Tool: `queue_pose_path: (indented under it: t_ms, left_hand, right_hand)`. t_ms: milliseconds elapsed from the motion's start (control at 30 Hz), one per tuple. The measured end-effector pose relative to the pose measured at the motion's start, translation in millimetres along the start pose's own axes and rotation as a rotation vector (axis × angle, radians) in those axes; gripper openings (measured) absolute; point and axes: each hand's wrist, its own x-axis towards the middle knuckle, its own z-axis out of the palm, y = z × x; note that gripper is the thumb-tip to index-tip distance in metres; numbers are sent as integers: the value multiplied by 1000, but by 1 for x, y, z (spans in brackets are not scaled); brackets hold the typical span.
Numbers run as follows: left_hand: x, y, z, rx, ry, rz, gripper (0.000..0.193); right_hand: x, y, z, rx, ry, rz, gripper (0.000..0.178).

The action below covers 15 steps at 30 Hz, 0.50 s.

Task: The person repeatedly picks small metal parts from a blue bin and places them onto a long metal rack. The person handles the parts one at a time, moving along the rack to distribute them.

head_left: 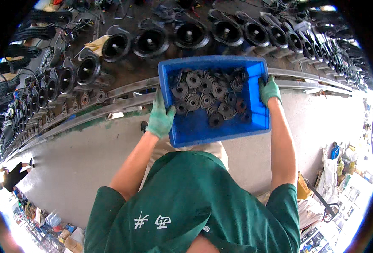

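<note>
A blue plastic bin (220, 138) is held level in front of my body, over the near edge of the bench. Many dark round metal parts with centre holes (206, 100) lie loose inside it, heaped toward the back and left. My left hand (160, 118), in a green glove, is closed on the bin's left wall, thumb on the near side. On the right wall my right hand (271, 91), gloved likewise, grips the rim; some of its fingers are hidden behind the wall.
Behind the bin runs a long row of black round housings (190, 34) along a bench with metal rails (127, 101). A person (15, 175) stands far left on the grey floor (81, 160). Sacks (328, 168) and a pallet jack handle (331, 212) are at right.
</note>
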Motion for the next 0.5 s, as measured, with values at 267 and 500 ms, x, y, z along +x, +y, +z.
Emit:
queue_pose_path:
  t_ms: [267,500]
  left_hand:
    - [45,60,82,316,102,-26,83]
    - [75,178,132,489,-263,441,56]
  right_hand:
    - [66,66,-36,-25,-2,-7,61]
    - [66,83,-46,27,-28,25,61]
